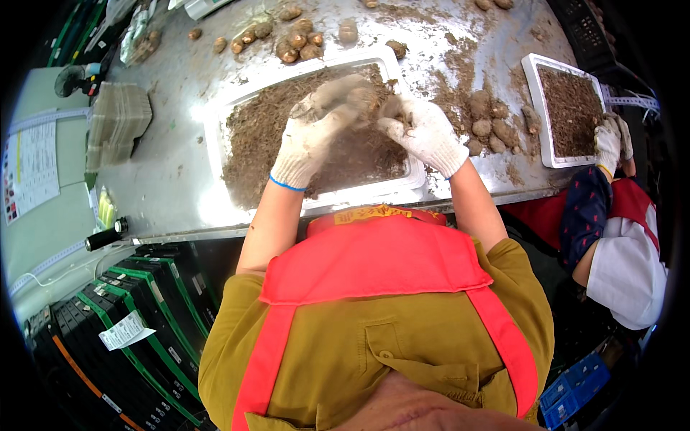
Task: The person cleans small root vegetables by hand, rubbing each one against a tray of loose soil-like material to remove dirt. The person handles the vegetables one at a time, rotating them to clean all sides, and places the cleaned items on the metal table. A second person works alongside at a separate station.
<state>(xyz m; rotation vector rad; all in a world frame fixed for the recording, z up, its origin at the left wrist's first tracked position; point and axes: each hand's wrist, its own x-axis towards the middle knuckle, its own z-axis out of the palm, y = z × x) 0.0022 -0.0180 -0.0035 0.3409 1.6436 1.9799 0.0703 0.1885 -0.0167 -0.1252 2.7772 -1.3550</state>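
Note:
Both my hands wear soiled white knit gloves and are raised over a white foam tray (pixel 413 172) of brown fibrous debris (pixel 262 136). My left hand (pixel 320 115) is closed around a brown, hairy taro corm (pixel 370 102), partly hidden by the fingers and smeared by motion. Just right of it, my right hand (pixel 428 133) has its thumb and fingers pinched together close to the corm. Whatever lies between those fingertips is too small to make out.
Several taro corms (pixel 298 42) lie behind the tray, others (pixel 481 118) to its right. Scattered soil covers parts of the metal table (pixel 172 179). A co-worker's gloved hands (pixel 609 140) rest by a second foam tray (pixel 545 136). Stacked black crates (pixel 136 309) stand at lower left.

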